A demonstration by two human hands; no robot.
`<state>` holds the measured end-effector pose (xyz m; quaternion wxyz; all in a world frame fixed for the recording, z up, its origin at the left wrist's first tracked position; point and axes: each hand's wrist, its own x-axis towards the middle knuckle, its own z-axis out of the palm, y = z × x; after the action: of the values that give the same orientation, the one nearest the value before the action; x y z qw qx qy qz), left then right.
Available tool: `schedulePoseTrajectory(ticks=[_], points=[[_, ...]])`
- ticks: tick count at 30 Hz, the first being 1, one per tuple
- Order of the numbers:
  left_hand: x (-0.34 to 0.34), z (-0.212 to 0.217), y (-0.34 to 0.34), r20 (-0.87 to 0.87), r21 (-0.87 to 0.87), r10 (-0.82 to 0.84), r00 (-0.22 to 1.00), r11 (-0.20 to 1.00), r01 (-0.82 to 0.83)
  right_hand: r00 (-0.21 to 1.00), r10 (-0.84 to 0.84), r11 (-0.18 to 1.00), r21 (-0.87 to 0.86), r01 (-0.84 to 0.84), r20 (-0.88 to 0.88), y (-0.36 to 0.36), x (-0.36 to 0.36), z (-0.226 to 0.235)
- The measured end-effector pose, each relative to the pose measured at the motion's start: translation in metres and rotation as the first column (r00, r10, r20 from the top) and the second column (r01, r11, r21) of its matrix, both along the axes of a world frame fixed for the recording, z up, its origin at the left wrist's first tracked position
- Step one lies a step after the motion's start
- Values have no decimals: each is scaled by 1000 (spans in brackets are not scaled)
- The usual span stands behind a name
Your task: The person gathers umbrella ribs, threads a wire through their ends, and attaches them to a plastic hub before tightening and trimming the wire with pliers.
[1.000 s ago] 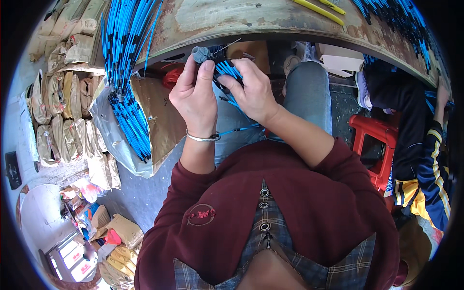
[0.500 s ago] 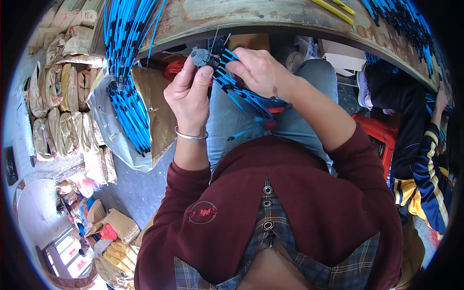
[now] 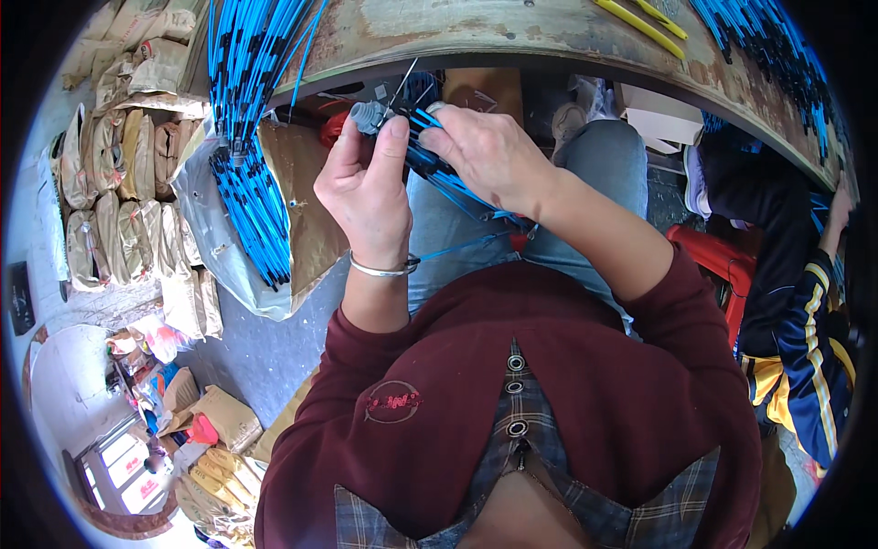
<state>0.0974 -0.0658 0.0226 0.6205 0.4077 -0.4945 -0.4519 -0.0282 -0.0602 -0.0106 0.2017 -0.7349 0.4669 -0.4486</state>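
Note:
My left hand [image 3: 373, 197] is closed, thumb and fingers pinching a grey ribbed plastic fitting [image 3: 368, 116] just below the worktable's edge. A thin pale metal rod [image 3: 404, 80] sticks up beside the fitting. My right hand [image 3: 489, 156] is closed on the upper part of a bundle of thin blue tubes [image 3: 450, 185] with black sections. The bundle's upper end meets the dark parts beside the grey fitting, and its lower length hangs over my lap. My fingers hide how the tubes and the fitting join.
The worktable [image 3: 457, 29] holds yellow-handled pliers [image 3: 645, 26] and more blue tubes. A large open bag [image 3: 311, 215] at left has a blue tube bunch [image 3: 251, 206] in it. Tan packages [image 3: 110, 156] are stacked behind. A co-worker's striped sleeve [image 3: 814, 320] shows at right near a red stool [image 3: 718, 256].
Both hands have shifted slightly, the left a little lower and to the right. The rod leans further right, and a loose blue tube now lies across toward my left wrist.

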Motion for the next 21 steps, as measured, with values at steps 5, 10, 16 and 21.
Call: schedulePoseTrajectory(ticks=[5,10,16,21], points=[[-3,-4,2,83,-55,98,992,994,-94,989,-135,991,-26,133,-62,5,15,2],[3,-12,2,186,-76,158,970,986,-146,993,-77,996,47,82,-92,-2,12,2],[14,-10,0,62,7,30,998,1000,-31,981,173,945,297,-140,-90,-21,1,9],[13,-9,2,87,-17,59,994,998,-58,992,121,952,290,-102,-46,-9,6,14]])
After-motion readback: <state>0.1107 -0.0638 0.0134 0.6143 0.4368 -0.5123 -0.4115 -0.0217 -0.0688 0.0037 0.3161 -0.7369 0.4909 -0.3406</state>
